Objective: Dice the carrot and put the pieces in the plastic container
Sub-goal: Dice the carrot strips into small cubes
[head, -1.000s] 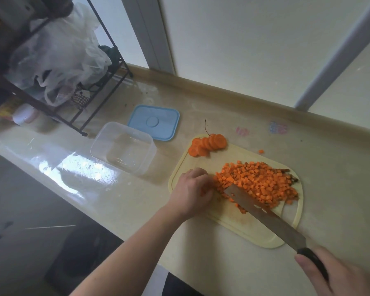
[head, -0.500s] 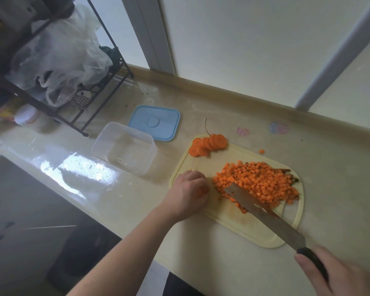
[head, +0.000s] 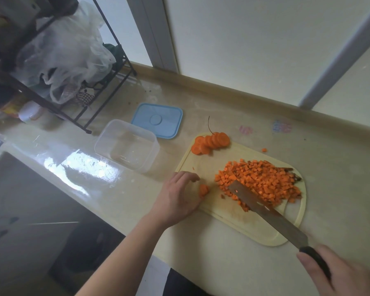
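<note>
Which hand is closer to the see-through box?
Left. The left hand rests at the cutting board's near-left edge, just right of the plastic container. The right hand grips the knife, far across the board.

— Where's the left hand (head: 181, 197)?
— Centre of the frame, a bare forearm running up to it from the bottom edge. Palm down, fingers loosely curled, some small orange bits at the fingertips.
— And the right hand (head: 340, 274)?
— Lower right corner, wrapped around a dark knife handle (head: 314, 260).
</note>
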A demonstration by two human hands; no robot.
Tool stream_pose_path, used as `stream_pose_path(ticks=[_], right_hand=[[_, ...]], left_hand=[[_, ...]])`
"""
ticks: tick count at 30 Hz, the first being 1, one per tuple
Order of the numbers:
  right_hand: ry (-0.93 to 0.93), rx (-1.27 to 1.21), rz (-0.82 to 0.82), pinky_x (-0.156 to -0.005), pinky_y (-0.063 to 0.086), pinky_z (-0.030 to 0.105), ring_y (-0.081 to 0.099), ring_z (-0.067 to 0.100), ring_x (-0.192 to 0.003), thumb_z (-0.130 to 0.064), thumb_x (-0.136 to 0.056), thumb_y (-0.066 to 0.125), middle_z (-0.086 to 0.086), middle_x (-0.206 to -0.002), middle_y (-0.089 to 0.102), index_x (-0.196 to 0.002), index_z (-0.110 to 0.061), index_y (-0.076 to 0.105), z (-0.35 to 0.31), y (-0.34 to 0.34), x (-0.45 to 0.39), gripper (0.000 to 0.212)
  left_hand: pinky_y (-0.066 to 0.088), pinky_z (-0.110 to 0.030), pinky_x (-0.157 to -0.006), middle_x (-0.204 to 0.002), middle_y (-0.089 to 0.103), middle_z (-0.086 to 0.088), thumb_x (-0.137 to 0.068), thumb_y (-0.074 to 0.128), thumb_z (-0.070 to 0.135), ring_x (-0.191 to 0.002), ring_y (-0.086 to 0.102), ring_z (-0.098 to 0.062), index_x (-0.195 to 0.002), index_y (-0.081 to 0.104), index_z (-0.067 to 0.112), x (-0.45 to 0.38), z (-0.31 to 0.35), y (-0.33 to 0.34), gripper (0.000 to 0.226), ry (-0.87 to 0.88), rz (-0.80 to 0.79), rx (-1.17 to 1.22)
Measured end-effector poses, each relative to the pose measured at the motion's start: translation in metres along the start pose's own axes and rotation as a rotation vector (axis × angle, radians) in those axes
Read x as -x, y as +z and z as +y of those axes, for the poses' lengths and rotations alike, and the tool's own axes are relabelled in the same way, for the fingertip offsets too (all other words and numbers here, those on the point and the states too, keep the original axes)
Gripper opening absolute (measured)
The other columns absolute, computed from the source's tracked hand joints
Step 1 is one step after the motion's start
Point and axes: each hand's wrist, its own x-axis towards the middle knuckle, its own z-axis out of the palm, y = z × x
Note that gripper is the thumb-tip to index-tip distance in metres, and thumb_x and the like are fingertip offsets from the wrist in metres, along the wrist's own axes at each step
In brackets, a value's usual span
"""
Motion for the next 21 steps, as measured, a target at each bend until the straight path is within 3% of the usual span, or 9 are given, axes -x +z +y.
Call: stream_pose_path(ticks=[6,12,18,21], right_hand=[[-0.026,-0.029,0.022,-0.051,0.045,0.025,0.054,0.006,-0.056,-0.082,-0.082,0.023,-0.005,-0.038,0.048,-0.062,-0.023,0.058,0.002,0.006,0.001,0.072],[-0.055,-0.029,0.074,-0.055,0.045,0.024,0.054,0.006,-0.061,-0.08,-0.084,0.022,-0.003,-0.035,0.043,-0.06,-0.022,0.058,-0.003,0.006,-0.004,0.073],[-0.06,-0.035,0.075,-0.05,0.044,0.024,0.055,0.005,-0.063,-0.08,-0.084,0.022,-0.009,-0.036,0.044,-0.061,-0.022,0.06,-0.004,0.004,-0.006,0.073],[-0.057,-0.032,0.06,-0.048,0.044,0.024,0.055,0.007,-0.058,-0.081,-0.083,0.021,-0.01,-0.036,0.044,-0.061,-0.021,0.06,-0.005,0.003,-0.006,0.075]], left_hand=[[0.046,-0.041,-0.088,-0.095,0.065,0.014,-0.075,0.062,0.052,-0.096,0.058,-0.019,-0.114,0.065,0.019,0.005,0.002,0.01,0.051,-0.151,-0.011,-0.044],[0.041,-0.041,-0.092,-0.093,0.068,0.018,-0.074,0.06,0.049,-0.099,0.058,-0.016,-0.114,0.065,0.022,0.008,0.01,0.015,0.049,-0.195,0.006,-0.042],[0.05,-0.036,-0.075,-0.08,0.069,0.012,-0.086,0.059,0.049,-0.08,0.06,-0.011,-0.097,0.072,0.019,0.01,0.006,0.014,0.035,-0.144,0.076,-0.04],[0.054,-0.035,-0.073,-0.081,0.068,0.006,-0.087,0.064,0.033,-0.078,0.06,-0.012,-0.099,0.073,0.013,0.011,0.006,0.01,0.025,-0.153,0.114,-0.004]])
